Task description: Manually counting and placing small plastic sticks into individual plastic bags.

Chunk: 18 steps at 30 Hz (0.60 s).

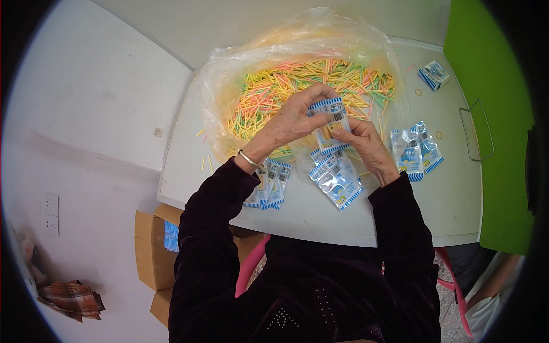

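Between both hands, over the middle of the table, is a small clear-and-blue plastic packet (338,114) with several thin yellowish sticks visible inside. My left hand (294,119) is closed on its upper left side, thumb across the front. My right hand (370,144) pinches its lower right side between thumb and fingers. Just below lie overlapping flat packets (336,183) of the same kind. Beyond the hands, a heap of pastel yellow, pink and green sticks (266,100) fills a large open clear plastic bag (214,94). Packets with sticks inside (277,184) lie beside my left forearm.
More packets (407,153) lie right of my right hand. A banded packet bundle (434,75), rubber bands (439,135) and a bent wire frame (478,134) are farther right, near a green panel (486,63). An open cardboard box (153,251) stands lower left. Another person's arm (496,281) shows lower right.
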{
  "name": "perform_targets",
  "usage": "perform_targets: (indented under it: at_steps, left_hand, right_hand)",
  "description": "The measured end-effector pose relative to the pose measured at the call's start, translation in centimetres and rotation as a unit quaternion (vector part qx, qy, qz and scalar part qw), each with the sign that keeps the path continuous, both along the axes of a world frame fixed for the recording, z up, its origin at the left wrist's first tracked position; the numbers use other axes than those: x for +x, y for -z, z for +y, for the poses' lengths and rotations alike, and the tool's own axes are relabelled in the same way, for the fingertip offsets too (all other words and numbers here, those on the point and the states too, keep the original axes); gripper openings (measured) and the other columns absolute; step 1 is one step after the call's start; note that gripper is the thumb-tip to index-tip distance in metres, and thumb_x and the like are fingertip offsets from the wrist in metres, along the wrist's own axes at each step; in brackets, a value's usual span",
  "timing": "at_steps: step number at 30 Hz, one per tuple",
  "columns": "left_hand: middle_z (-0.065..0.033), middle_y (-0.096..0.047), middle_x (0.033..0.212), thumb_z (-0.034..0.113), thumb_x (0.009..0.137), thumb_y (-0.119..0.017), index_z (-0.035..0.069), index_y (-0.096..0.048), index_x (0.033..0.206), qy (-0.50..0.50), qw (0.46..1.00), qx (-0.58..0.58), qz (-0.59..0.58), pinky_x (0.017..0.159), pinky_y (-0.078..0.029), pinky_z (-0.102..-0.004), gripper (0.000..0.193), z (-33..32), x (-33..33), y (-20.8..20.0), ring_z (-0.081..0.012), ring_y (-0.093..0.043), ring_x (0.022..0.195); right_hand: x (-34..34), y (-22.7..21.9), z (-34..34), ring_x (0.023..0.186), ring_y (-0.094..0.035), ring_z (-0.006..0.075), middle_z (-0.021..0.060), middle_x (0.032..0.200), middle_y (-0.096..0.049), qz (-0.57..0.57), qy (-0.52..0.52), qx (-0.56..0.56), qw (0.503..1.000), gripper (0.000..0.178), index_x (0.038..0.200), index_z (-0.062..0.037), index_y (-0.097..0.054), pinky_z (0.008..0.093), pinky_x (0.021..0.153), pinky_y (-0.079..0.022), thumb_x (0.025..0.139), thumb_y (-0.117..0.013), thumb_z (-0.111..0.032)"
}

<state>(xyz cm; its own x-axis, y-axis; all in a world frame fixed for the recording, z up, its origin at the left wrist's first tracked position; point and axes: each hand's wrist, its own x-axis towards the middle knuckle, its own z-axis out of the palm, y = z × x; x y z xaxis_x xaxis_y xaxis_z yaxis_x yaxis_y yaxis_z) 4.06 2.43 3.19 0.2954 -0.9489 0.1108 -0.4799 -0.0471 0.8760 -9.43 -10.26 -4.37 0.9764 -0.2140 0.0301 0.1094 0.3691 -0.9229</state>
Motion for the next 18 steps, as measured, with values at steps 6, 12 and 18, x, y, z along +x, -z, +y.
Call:
perform_targets:
  at_steps: [6,12,18]
  left_hand:
    - [-0.0045,-0.058,0.105,0.005,0.084,-0.062,0.003,-0.049,0.118,0.027,0.999,-0.014,0.015,0.087,-0.046,-0.0265,0.037,-0.5,0.4,1.0,-0.0124,-0.056,0.103]
    - [-0.0059,-0.062,0.1,0.008,0.086,-0.06,0.002,-0.054,0.114,-0.05,0.998,0.027,0.013,0.08,-0.049,-0.0269,0.029,1.2,4.3,1.5,-0.0141,-0.062,0.089]
    - [-0.0121,-0.06,0.089,0.012,0.075,-0.067,0.0,-0.058,0.091,-0.022,0.872,0.05,-0.487,0.073,-0.048,-0.0363,0.021,1.6,5.4,5.7,-0.0265,-0.059,0.083]
  right_hand:
    - [0.2,0.9,-0.3,0.078,-0.062,0.0084,0.0034,0.088,-0.067,0.025,-0.026,0.007,0.999,0.025,0.102,0.0004,-0.065,0.0234,0.074,-0.047,0.082,-0.068,-0.015]
    - [-0.2,0.8,-2.6,0.079,-0.062,0.0087,0.0042,0.091,-0.068,0.035,0.055,0.0,0.998,0.024,0.102,0.0002,-0.066,0.0239,0.073,-0.048,0.082,-0.068,-0.014]
    - [0.0,1.4,-2.7,0.079,-0.062,0.0087,0.0046,0.091,-0.068,0.041,0.056,-0.018,0.997,0.024,0.101,0.0005,-0.066,0.0241,0.074,-0.048,0.083,-0.068,-0.014]
